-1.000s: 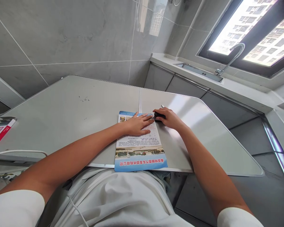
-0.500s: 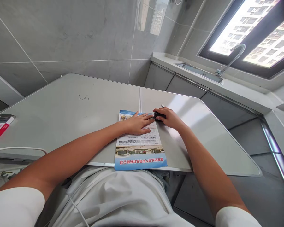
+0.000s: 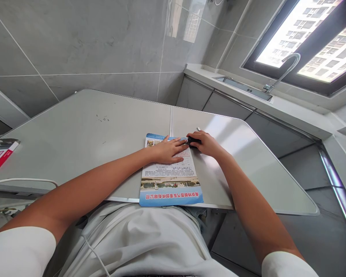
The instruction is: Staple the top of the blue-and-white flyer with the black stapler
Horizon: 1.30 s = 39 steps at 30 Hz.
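A printed leaflet with blue ends and a photo strip lies at the table's front edge, slightly overhanging it. Flat on its upper part rests my left hand, fingers spread toward the right side. My right hand is closed around a small black tool, which looks like a stapler, at the leaflet's upper right edge. Its metal end meets the paper close to my left fingertips. Fingers cover much of the tool. A small pale piece shows just beyond my right hand; I cannot tell whether it belongs to the tool.
The pale folding table has a seam down its middle. Several tiny dark bits lie on its left half. A red-and-white package and a white cable are at far left. Behind right stands a counter with a sink and faucet.
Both hands, the leaflet and the black tool keep practically the same places. Only a very slight shift of the whole view shows.
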Motion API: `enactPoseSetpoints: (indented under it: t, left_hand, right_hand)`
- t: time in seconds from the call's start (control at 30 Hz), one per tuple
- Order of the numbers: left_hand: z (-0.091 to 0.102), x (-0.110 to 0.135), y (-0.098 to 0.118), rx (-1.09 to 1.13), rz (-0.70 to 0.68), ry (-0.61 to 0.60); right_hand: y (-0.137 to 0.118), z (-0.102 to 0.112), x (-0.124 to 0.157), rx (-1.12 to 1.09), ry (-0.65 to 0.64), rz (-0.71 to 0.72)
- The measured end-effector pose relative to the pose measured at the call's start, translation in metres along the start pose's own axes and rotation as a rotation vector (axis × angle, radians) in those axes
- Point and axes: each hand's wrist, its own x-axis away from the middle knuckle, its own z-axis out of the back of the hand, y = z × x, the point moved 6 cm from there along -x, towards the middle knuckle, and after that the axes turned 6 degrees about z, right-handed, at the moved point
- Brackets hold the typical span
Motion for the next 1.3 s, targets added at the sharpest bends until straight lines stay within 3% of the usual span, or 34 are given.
enactPoseSetpoints:
  t: [0.33, 0.57, 0.7, 0.87, 1.07, 1.2, 1.3]
  left_hand:
    - [0.002, 0.001, 0.001, 0.023, -0.007, 0.012]
    - [-0.001, 0.003, -0.004, -0.038, 0.020, 0.004]
    - [-0.003, 0.003, -0.006, -0.058, 0.019, -0.002]
    - [-0.003, 0.004, -0.008, -0.057, 0.020, 0.007]
    - [-0.002, 0.006, -0.009, -0.054, 0.026, -0.003]
    - [0.004, 0.007, -0.010, -0.051, 0.039, 0.106]
    - [0.021, 0.010, -0.015, -0.008, 0.067, 0.317]
  right_hand:
    - [-0.017, -0.014, -0.010, 0.260, -0.129, -0.084]
    - [0.005, 0.006, 0.009, 0.024, 0.028, -0.036]
    - [0.032, 0.012, 0.022, 0.004, -0.087, -0.216]
    - [0.053, 0.022, 0.031, 0.110, -0.043, -0.469]
    - [0.062, 0.018, 0.032, 0.099, -0.008, -0.530]
    - [0.062, 0.015, 0.029, 0.117, 0.065, -0.609]
    - [0.056, 0.018, 0.025, 0.141, 0.147, -0.654]
